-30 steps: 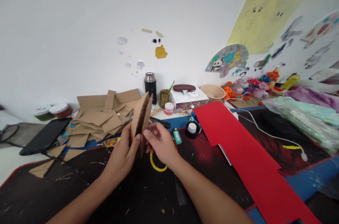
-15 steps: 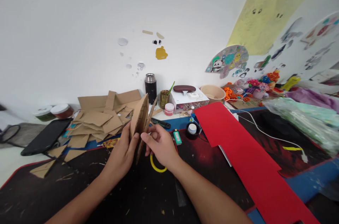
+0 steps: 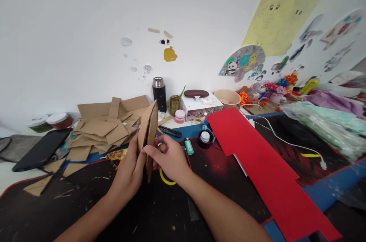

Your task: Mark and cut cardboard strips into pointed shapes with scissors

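Two cardboard pieces (image 3: pixel 148 122) stand nearly on edge between my hands, their faces close together with a narrow dark gap showing. My left hand (image 3: pixel 132 165) is closed around their left side, its thumb near the lower front edge. From the right, my right hand (image 3: pixel 167 156) pinches the right-hand piece, thumb towards me and fingers curled behind. Partly behind my right wrist lies a yellow ring (image 3: pixel 166 179) on the dark mat. A green USB stick (image 3: pixel 189 146) sits just right of my right hand.
Cardboard scraps (image 3: pixel 98 127) are heaped at the left beside a black phone (image 3: pixel 41 149). A black flask (image 3: pixel 159 95), a utility knife (image 3: pixel 170 131) and a white box (image 3: pixel 201 103) stand or lie behind. A long red sheet (image 3: pixel 257 169) crosses the right side.
The two cardboard pieces have come together, narrowing the gap between them. My right hand has shifted slightly left with the right piece. The whole view has shifted a little.
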`<state>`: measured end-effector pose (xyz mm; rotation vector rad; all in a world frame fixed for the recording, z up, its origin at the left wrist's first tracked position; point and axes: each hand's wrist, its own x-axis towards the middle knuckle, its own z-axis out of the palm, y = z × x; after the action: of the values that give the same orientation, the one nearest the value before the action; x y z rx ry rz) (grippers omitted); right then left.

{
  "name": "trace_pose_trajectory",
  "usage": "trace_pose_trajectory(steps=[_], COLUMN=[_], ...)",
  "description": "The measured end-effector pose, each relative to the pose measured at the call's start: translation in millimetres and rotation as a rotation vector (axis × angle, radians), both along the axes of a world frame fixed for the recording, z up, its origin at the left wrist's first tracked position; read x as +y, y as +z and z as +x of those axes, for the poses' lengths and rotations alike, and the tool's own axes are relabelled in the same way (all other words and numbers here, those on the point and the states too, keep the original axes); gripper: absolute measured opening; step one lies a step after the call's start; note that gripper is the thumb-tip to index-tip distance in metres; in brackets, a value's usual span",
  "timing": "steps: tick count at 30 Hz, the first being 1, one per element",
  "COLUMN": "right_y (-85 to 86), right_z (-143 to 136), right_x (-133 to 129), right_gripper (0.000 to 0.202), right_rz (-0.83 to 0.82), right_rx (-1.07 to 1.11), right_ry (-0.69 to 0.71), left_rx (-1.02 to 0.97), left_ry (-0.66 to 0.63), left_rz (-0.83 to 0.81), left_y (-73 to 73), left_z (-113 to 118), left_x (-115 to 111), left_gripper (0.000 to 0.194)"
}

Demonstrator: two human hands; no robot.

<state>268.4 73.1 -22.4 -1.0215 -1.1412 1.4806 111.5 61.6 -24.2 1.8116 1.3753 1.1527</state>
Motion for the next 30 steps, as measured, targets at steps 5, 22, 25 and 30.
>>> trace_pose_trajectory(steps=[5, 22, 25, 30], right_y=[-3.2, -8.5, -12.3, -8.8], right_z=[-0.7, -0.5, -1.0, 0.4], right_x=[0.6, -1.6, -0.5, -0.4], right_gripper=[0.057, 0.052, 0.052, 0.048], right_rz=[0.007, 0.083, 0.076, 0.088], right_rx=[-0.018, -0.123, -0.138, -0.148], right_ry=[-0.010, -0.011, -0.014, -0.023], left_rx=[-0.079, -0.084, -0.088, -0.063], left_ry=[0.045, 0.016, 0.008, 0.035], left_rz=[-0.013, -0.061, -0.084, -0.108], left_y=[1.9, 4.0, 0.8, 3.1], left_z=[6.1, 3.6, 1.3, -3.7], left_x=[-2.7, 2.6, 3.9, 9.1], left_gripper=[0.062, 0.063, 0.065, 0.067])
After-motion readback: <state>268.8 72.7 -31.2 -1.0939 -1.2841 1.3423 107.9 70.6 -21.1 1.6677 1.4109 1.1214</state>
